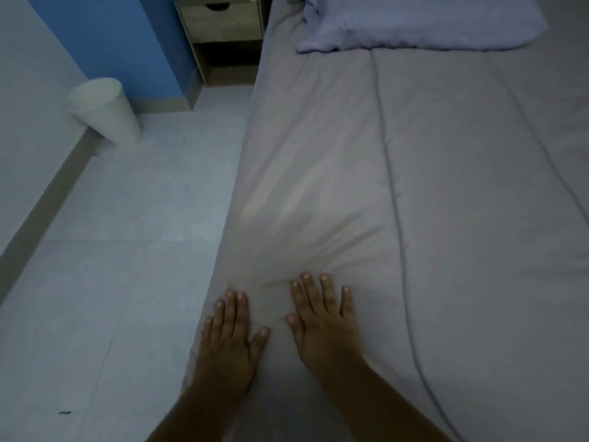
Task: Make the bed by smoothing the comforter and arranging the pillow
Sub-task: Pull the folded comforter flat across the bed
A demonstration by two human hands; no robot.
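Far left, we see a white bin (105, 111). Near the bed edge, left hand (228, 339) and right hand (325, 323) press flat, fingers spread (holding nothing), on the grey comforter (446, 202); pillow (420, 22) far right.

left hand (228, 338) flat, fingers spread, on comforter (430, 202) at its floor-side edge | right hand (323, 317) flat just beside it, creases fanning ahead | pillow (420, 22) at comforter's far end, possibly overlapping it | dim light
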